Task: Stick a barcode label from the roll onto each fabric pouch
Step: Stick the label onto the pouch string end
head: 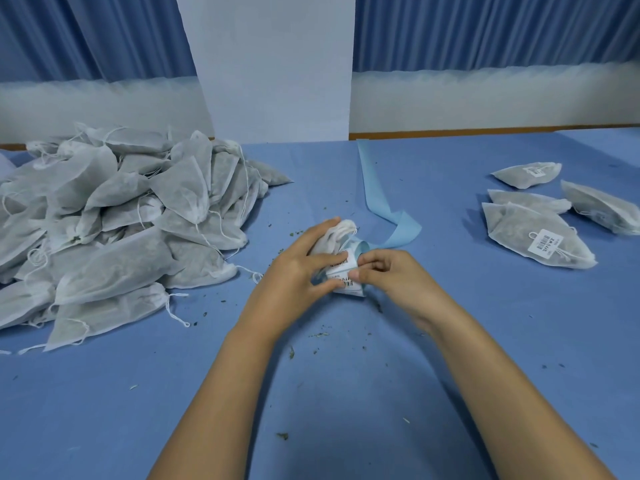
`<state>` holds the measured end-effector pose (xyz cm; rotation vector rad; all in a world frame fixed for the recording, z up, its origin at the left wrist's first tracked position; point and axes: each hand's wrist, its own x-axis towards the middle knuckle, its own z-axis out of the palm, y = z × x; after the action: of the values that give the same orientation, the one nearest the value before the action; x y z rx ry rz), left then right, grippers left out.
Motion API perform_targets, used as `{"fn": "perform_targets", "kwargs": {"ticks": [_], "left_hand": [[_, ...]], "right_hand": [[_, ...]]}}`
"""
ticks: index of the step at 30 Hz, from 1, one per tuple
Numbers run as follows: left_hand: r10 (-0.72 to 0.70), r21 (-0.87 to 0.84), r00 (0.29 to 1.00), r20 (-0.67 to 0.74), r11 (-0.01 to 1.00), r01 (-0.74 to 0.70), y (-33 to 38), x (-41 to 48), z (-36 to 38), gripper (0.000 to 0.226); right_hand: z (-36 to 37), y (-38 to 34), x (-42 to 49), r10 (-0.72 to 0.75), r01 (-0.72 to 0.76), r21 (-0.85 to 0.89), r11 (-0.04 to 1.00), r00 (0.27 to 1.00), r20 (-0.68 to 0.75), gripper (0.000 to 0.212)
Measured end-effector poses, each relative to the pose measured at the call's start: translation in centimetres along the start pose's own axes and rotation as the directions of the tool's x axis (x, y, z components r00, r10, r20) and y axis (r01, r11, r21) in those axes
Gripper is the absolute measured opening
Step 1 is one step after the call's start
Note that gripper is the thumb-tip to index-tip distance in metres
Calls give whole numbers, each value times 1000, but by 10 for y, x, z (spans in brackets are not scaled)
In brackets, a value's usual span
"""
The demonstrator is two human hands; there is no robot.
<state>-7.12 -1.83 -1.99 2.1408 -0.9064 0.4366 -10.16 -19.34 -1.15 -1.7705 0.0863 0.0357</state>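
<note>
A small label roll (346, 277), white with printed barcodes on pale blue backing, sat just above the middle of the bench (346, 393), held between both hands. The left hand (294, 271) gripped it from the left, thumb below and fingers curled over the top, and the same fingers also clasped a white fabric pouch (337, 230) against the far side of the roll. The right hand (391, 275) pinched the roll's right edge between thumb and forefinger. A used strip of blue backing paper (372, 188) trailed from the roll away across the bench towards the far edge. Well apart to the right lay four pouches (533, 233), at least two showing a barcode label. To the left rose a large heap of drawstring pouches (114, 216) with no labels visible. Small green-brown crumbs (282, 435) dotted the blue bench cover. Behind the bench hung blue curtains (485, 29) and stood a white column (273, 64).
</note>
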Motion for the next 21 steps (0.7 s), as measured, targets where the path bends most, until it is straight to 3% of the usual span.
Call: {"fn": "perform_targets", "kwargs": {"ticks": [13,18,21], "left_hand": [[-95,-157,992,-88,984,80,-6,-1,3,14],[-203,-186,951,-234,969,162,-8,0,7,8],[-193,-149,945,-265,976,158,-9,1,3,6]], "right_hand": [[-1,4,4,5,-3,58,998,999,-32,14],[-3,6,7,-1,2,38,999,999,-39,13],[-1,8,9,-5,5,12,1000,998,-55,13]]}}
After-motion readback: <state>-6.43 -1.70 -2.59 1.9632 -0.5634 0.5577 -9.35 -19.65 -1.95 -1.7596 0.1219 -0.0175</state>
